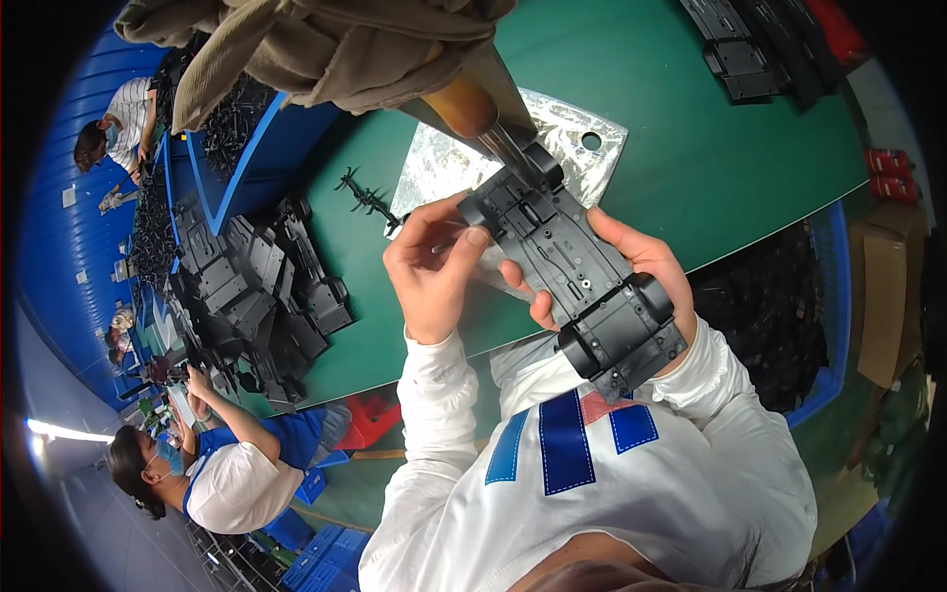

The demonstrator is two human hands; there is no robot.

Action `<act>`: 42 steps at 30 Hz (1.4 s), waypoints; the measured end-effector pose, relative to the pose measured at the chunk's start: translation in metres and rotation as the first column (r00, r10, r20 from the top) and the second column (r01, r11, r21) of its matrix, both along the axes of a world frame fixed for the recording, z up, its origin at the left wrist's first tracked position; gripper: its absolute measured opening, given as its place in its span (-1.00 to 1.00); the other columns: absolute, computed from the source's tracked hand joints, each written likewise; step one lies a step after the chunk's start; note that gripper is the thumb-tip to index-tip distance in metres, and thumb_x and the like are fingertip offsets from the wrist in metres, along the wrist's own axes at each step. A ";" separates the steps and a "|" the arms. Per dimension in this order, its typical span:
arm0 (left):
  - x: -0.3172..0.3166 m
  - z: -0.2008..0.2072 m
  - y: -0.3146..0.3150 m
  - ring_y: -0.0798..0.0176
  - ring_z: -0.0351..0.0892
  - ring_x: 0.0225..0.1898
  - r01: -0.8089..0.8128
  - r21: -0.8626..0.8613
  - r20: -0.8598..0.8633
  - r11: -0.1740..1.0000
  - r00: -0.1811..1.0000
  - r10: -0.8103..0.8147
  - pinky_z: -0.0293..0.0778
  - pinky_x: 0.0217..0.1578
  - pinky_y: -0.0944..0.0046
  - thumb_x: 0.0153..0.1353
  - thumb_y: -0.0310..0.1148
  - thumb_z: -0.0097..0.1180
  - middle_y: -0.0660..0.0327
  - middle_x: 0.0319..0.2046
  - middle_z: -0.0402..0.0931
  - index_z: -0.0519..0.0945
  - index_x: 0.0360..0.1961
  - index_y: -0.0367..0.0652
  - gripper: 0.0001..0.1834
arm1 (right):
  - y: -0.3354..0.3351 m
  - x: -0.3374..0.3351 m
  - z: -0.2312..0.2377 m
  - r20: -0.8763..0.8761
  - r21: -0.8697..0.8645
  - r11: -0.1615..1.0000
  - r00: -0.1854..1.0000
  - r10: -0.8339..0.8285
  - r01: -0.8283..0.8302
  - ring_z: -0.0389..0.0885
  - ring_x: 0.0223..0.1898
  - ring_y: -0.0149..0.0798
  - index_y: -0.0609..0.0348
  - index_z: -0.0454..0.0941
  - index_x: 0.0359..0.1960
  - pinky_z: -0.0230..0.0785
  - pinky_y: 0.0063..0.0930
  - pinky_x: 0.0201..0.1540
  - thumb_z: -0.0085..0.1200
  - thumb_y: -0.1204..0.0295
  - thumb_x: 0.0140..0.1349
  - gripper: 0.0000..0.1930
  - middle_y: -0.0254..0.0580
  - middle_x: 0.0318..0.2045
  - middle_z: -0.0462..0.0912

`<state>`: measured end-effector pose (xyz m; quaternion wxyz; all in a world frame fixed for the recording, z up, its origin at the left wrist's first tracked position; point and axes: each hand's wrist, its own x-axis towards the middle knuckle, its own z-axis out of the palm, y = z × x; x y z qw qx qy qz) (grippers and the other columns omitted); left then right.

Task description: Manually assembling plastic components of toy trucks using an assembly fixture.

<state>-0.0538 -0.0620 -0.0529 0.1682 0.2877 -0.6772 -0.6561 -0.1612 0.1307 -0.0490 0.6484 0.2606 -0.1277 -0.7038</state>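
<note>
A black plastic toy car chassis (567, 259) with rounded, wheel-like corners is tilted above the green table's near edge. My right hand (646, 266) grips it, thumb along the right side, and fingertips show past its left side. At its far left corner, my left hand (434, 271) has thumb and index finger closed on the rounded part; any small piece between them is hidden. The metal shaft of a tool with an amber handle (464, 107) comes down at the chassis's far end; I cannot tell whether they touch. Beneath lies a shiny metal plate (602, 138) with a round hole.
A thin black branched part (365, 197) lies left of the plate. Stacked black chassis parts (261, 276) cover the table's left, beside a blue bin (237, 187). More black parts (735, 59) lie far right. A blue crate (837, 296) stands right. Two co-workers sit at left. Brown cloth (335, 49) hangs overhead.
</note>
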 end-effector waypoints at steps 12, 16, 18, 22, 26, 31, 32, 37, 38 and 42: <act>0.002 -0.002 -0.002 0.45 0.57 -0.31 -0.002 0.001 -0.023 1.000 1.000 0.002 0.49 -0.35 0.46 0.15 -0.56 0.30 0.22 -0.29 0.64 0.63 0.00 -0.37 -0.64 | -0.002 0.002 0.001 -0.066 0.027 1.000 0.998 -0.008 0.010 0.60 -0.02 0.20 0.13 0.09 0.48 0.66 -0.02 -0.03 -0.38 0.01 0.57 -0.39 0.41 0.23 0.34; 0.003 -0.006 -0.003 0.45 0.56 -0.32 -0.006 -0.048 -0.041 0.999 0.999 0.004 0.48 -0.38 0.48 0.15 -0.55 0.31 0.22 -0.29 0.64 0.63 0.00 -0.36 -0.64 | -0.005 0.002 0.008 -0.068 0.069 0.998 0.998 -0.005 0.009 0.60 -0.02 0.21 0.13 0.09 0.48 0.66 -0.02 -0.03 -0.37 0.01 0.57 -0.39 0.40 0.24 0.33; 0.003 -0.005 -0.003 0.45 0.56 -0.32 -0.004 -0.032 -0.032 0.999 0.999 0.003 0.48 -0.38 0.47 0.14 -0.55 0.31 0.22 -0.29 0.64 0.63 0.00 -0.36 -0.64 | -0.005 0.002 0.009 -0.091 0.135 0.991 0.996 -0.005 0.018 0.59 -0.01 0.21 0.13 0.09 0.48 0.65 -0.02 -0.03 -0.37 0.01 0.57 -0.38 0.39 0.24 0.33; 0.002 -0.003 -0.003 0.43 0.57 -0.32 -0.002 -0.008 -0.027 1.000 1.000 0.001 0.49 -0.37 0.45 0.13 -0.56 0.31 0.22 -0.29 0.63 0.63 0.00 -0.37 -0.63 | -0.001 0.000 0.004 -0.009 0.018 1.000 1.000 0.007 -0.007 0.57 0.01 0.20 0.13 0.08 0.48 0.66 -0.01 -0.05 -0.37 -0.01 0.56 -0.37 0.37 0.24 0.33; 0.003 -0.005 -0.003 0.42 0.58 -0.31 -0.005 -0.022 -0.031 1.000 1.000 0.004 0.50 -0.36 0.44 0.12 -0.56 0.32 0.21 -0.28 0.63 0.63 0.00 -0.37 -0.63 | -0.002 0.001 0.003 -0.039 0.069 0.998 0.999 0.011 -0.008 0.57 0.00 0.19 0.13 0.08 0.48 0.67 0.02 -0.07 -0.36 -0.03 0.56 -0.36 0.35 0.23 0.33; 0.003 -0.005 -0.003 0.41 0.59 -0.30 -0.003 -0.037 -0.032 0.999 0.999 0.002 0.50 -0.35 0.44 0.13 -0.56 0.31 0.19 -0.28 0.64 0.63 0.00 -0.38 -0.63 | 0.000 0.000 0.004 0.005 0.021 1.000 1.000 0.018 -0.018 0.58 -0.01 0.19 0.13 0.08 0.48 0.68 -0.01 -0.08 -0.37 -0.03 0.56 -0.36 0.36 0.22 0.34; 0.003 -0.004 -0.003 0.41 0.59 -0.30 -0.002 -0.037 -0.032 0.999 0.999 0.001 0.50 -0.35 0.44 0.13 -0.56 0.31 0.19 -0.28 0.64 0.63 0.00 -0.38 -0.63 | 0.000 0.000 0.003 0.000 0.015 1.000 1.000 0.019 -0.019 0.58 -0.02 0.19 0.14 0.09 0.48 0.68 -0.01 -0.09 -0.37 -0.03 0.56 -0.36 0.36 0.22 0.34; 0.003 -0.004 -0.003 0.40 0.61 -0.30 0.001 -0.034 -0.027 0.999 1.000 -0.002 0.51 -0.33 0.43 0.13 -0.57 0.30 0.19 -0.29 0.65 0.63 0.00 -0.38 -0.63 | -0.001 0.000 0.004 -0.024 0.021 1.000 1.000 0.010 -0.010 0.59 -0.03 0.19 0.13 0.09 0.48 0.69 -0.03 -0.10 -0.39 -0.02 0.56 -0.37 0.38 0.21 0.35; 0.003 -0.003 -0.003 0.40 0.61 -0.30 0.000 -0.035 -0.027 0.999 1.000 -0.001 0.51 -0.33 0.43 0.13 -0.57 0.30 0.19 -0.29 0.65 0.63 0.00 -0.38 -0.63 | -0.002 0.000 0.004 -0.035 0.023 1.000 0.999 0.009 -0.008 0.60 -0.04 0.19 0.13 0.09 0.48 0.69 -0.03 -0.10 -0.40 -0.02 0.56 -0.37 0.38 0.21 0.35; 0.003 -0.004 -0.002 0.40 0.61 -0.30 -0.005 -0.023 -0.035 1.000 0.999 0.005 0.51 -0.34 0.43 0.13 -0.58 0.30 0.19 -0.29 0.65 0.63 0.00 -0.38 -0.63 | -0.001 0.000 0.006 -0.039 0.046 0.999 0.999 0.011 -0.009 0.60 -0.05 0.18 0.12 0.10 0.48 0.69 -0.04 -0.10 -0.40 -0.02 0.57 -0.38 0.38 0.21 0.35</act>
